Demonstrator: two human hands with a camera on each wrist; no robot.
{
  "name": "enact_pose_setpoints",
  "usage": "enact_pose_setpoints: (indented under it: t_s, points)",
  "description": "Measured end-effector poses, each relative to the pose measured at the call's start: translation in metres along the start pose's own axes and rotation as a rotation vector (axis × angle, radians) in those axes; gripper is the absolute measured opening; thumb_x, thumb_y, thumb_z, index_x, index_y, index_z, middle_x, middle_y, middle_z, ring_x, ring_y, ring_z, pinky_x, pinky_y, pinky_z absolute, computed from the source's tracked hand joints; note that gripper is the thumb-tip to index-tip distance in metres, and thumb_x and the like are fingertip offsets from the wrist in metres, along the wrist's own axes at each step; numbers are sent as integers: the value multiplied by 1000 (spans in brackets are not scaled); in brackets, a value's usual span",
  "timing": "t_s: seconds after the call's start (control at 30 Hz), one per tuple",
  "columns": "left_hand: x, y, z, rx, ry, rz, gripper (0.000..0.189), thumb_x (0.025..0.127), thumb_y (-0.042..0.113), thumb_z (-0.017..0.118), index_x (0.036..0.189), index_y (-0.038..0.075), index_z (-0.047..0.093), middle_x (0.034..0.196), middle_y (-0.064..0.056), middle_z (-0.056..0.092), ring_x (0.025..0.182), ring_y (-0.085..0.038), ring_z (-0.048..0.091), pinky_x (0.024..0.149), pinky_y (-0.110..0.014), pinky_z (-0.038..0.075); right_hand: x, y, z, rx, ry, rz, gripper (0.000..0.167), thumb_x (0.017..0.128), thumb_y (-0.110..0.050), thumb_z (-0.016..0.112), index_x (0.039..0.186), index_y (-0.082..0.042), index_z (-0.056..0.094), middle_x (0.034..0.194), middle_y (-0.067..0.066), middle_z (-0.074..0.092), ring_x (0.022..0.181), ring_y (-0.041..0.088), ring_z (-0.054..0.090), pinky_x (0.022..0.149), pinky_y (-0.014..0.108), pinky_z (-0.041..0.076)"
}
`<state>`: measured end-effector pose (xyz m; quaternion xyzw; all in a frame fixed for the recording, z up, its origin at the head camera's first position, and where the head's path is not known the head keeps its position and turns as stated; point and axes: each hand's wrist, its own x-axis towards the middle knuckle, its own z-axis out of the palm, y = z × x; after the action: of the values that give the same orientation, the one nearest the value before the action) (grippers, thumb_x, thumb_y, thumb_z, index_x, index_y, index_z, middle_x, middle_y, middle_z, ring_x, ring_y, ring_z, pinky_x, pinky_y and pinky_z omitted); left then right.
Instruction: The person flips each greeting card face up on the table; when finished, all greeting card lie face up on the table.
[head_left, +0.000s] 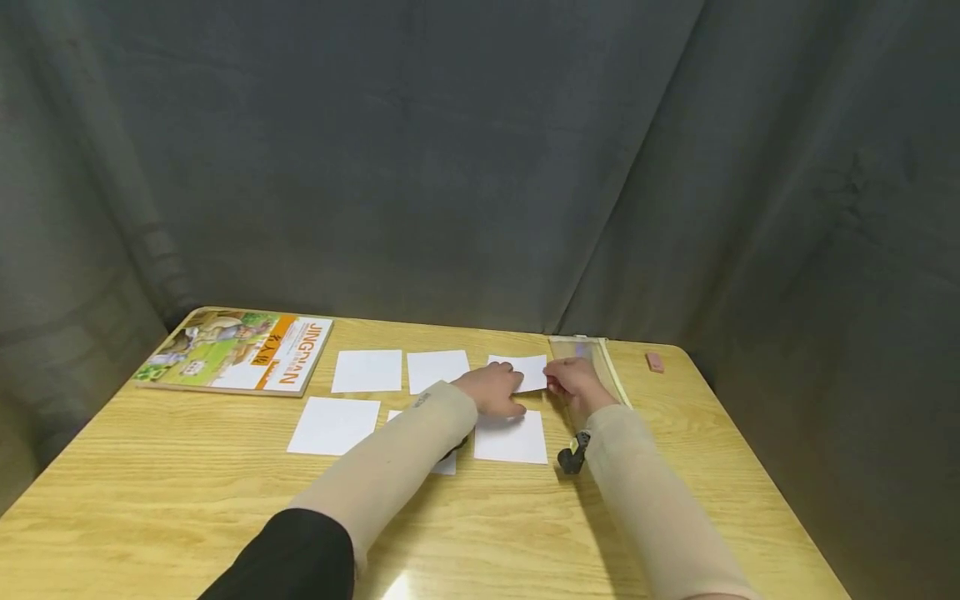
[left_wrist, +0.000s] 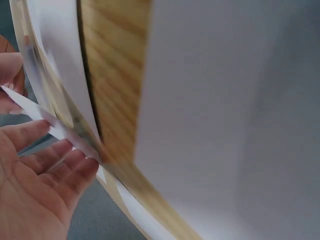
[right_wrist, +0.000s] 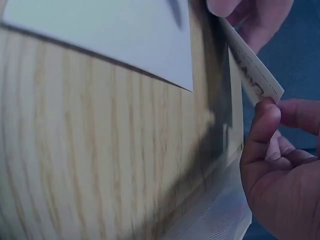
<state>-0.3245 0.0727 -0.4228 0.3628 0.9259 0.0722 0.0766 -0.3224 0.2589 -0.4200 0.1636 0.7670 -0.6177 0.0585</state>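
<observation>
A white square card (head_left: pixel 534 371) is tilted off the table at the right end of the far row. My right hand (head_left: pixel 577 382) pinches its right corner between thumb and forefinger. Its left part lies between the thumb and fingers of my left hand (head_left: pixel 492 389). In the right wrist view, dark marks show on the underside of the card (right_wrist: pixel 255 75). Just in front of it another white card (head_left: pixel 513 437) lies flat. Beneath my right hand is a clear zip pouch (head_left: pixel 609 375).
More white cards (head_left: pixel 367 371) lie flat in two rows, one partly hidden by my left forearm. An orange-and-white book (head_left: pixel 247 352) sits at the far left. A small pink eraser-like block (head_left: pixel 655 362) lies far right. Grey curtain (head_left: pixel 420 167) stands behind the wooden table (head_left: pixel 187 500).
</observation>
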Motion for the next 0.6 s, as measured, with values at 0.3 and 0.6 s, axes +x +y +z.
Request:
enact_pose_setpoints:
  t_s: [0.3,0.6]
  points:
    - [-16,-27,-19,73,31,65,61,96,37,69,150,14,53,146,-6,55,132,-23,53,107,-39,47,-11,-11,-18,1,-95,-66,18,104,-2,55,114,13,57,81,5,60,60,4,55,58,14,51]
    - [-29,-55,-23,126,268,113,19,100,9,65,118,13,69,114,-1,68,102,-16,67,85,-30,57,-15,-24,-22,90,-187,-70,13,104,-2,56,112,8,59,80,1,60,66,7,57,62,17,54]
